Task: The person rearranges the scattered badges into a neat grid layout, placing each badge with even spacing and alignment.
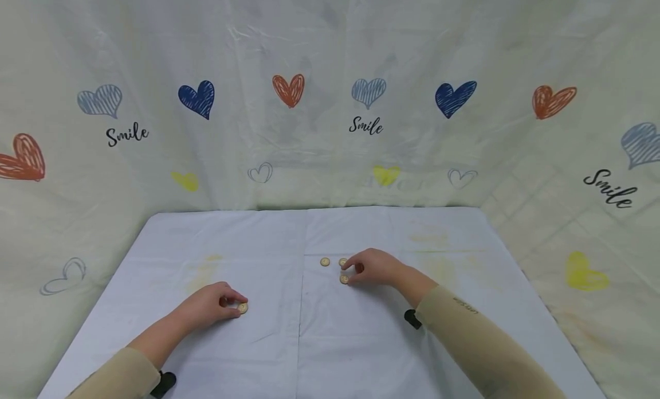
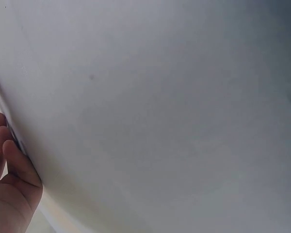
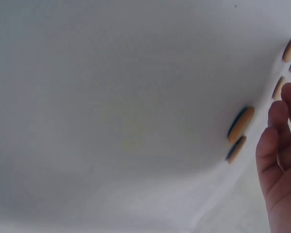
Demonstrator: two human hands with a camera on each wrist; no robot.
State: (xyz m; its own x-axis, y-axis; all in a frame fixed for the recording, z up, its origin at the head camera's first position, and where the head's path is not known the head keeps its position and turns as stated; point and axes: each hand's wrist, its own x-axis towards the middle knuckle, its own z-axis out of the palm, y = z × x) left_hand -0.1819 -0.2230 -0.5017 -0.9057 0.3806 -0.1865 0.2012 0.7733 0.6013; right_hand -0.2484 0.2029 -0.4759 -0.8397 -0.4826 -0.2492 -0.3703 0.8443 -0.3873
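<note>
My left hand (image 1: 208, 304) is low on the left of the white table and pinches a small round wooden disc (image 1: 243, 308) between thumb and fingers. Its lower fingers curl under in the left wrist view, where the disc cannot be made out clearly. Right of centre, the fingertips of my right hand (image 1: 373, 268) reach two like discs: the index finger is by the upper disc (image 1: 342, 262), the thumb by the lower disc (image 1: 344, 280). A gap shows between that finger and thumb. Another disc (image 1: 325, 261) lies just left of them.
In the right wrist view, several discs (image 3: 241, 125) lie on the cloth beside the fingers. A white cloth (image 1: 268, 238) with creases and faint yellow stains covers the table. Behind it hangs a pale curtain (image 1: 319, 141) printed with hearts. Dark straps sit under both sleeves.
</note>
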